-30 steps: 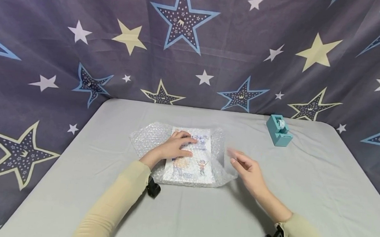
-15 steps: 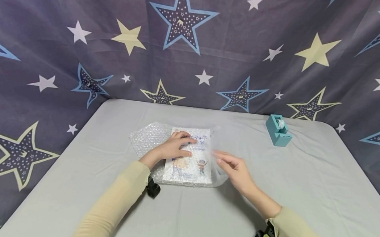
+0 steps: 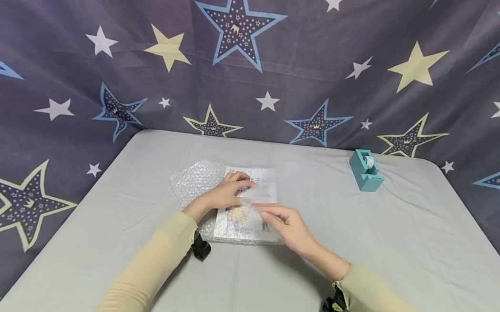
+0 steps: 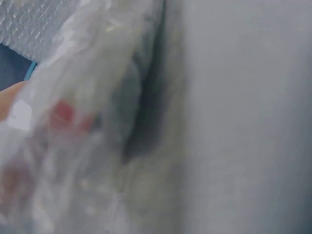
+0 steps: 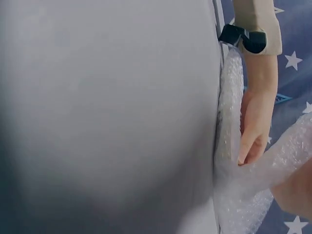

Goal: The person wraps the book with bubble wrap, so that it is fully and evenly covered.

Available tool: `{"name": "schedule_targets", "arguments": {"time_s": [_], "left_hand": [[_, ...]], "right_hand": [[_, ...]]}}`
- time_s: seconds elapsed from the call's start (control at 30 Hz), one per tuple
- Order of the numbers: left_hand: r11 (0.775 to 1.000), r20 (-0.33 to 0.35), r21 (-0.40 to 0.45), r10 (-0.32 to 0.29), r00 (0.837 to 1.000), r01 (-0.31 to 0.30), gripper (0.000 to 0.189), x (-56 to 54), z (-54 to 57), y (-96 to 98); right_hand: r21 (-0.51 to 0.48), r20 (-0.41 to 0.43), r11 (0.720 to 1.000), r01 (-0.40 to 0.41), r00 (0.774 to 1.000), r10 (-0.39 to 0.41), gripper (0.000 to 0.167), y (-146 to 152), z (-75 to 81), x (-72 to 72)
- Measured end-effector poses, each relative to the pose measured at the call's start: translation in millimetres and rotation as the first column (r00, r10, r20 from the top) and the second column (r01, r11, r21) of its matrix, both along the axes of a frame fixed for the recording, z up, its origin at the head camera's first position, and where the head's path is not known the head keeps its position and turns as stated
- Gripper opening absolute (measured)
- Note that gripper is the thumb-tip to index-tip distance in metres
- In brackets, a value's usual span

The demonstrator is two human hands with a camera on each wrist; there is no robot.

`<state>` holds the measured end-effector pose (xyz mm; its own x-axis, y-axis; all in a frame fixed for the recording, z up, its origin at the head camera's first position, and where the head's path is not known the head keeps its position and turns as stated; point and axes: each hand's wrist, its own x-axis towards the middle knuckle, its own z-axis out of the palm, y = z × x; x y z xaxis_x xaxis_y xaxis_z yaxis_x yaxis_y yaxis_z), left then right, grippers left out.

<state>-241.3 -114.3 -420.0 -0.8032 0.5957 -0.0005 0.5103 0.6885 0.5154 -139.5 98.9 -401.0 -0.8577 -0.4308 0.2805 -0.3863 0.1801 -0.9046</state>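
A flat white book [image 3: 237, 230] with blue lettering and small coloured figures lies mid-table, seen through bubble wrap [image 3: 194, 183]. My left hand [image 3: 226, 194] rests on its upper left part, fingers spread. From the right, my right hand [image 3: 292, 229] pinches the edge of a bubble wrap flap, holding it over the cover near the left thumb. In the right wrist view the raised bubble wrap [image 5: 280, 163] stretches between the right hand [image 5: 295, 192] and the left hand [image 5: 256, 122]. Blurred bubble wrap [image 4: 92, 53] fills the left side of the left wrist view.
A teal tape dispenser [image 3: 366, 175] with a roll of clear tape stands at the back right of the grey-covered table [image 3: 399, 241]. Behind the table hangs a dark curtain [image 3: 299, 59] with stars. Another part of the wrap spreads out left of the book.
My right hand has moved left from beside the book to over it, bringing the right-hand bubble wrap flap across the cover. My left hand has stayed in place.
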Motion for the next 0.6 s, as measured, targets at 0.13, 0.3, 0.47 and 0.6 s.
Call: {"name": "schedule_targets", "arguments": {"time_s": [0.13, 0.3, 0.47, 0.6], "left_hand": [[1.000, 0.011, 0.001, 0.009, 1.000, -0.009, 0.050, -0.9, -0.7, 0.2], [0.995, 0.093, 0.070, 0.068, 0.993, -0.074, 0.040, -4.5, -1.1, 1.0], [0.972, 0.278, 0.162, 0.123, 0.953, -0.172, 0.054, -11.2, -1.0, 2.6], [0.970, 0.315, 0.161, 0.123, 0.941, -0.180, 0.053, -11.7, 1.3, 2.2]], "right_hand": [[0.023, 0.016, 1.000, -0.011, 1.000, 0.010, 0.025, -8, 1.8, 0.7], [0.055, 0.020, 0.998, -0.023, 1.000, 0.022, 0.025, -18, 18.8, 9.1], [0.098, 0.039, 0.994, -0.045, 0.998, 0.041, 0.025, -27, 26.1, 13.3], [0.146, 0.023, 0.988, -0.046, 0.999, 0.043, 0.024, -33, 5.3, 5.6]]}}
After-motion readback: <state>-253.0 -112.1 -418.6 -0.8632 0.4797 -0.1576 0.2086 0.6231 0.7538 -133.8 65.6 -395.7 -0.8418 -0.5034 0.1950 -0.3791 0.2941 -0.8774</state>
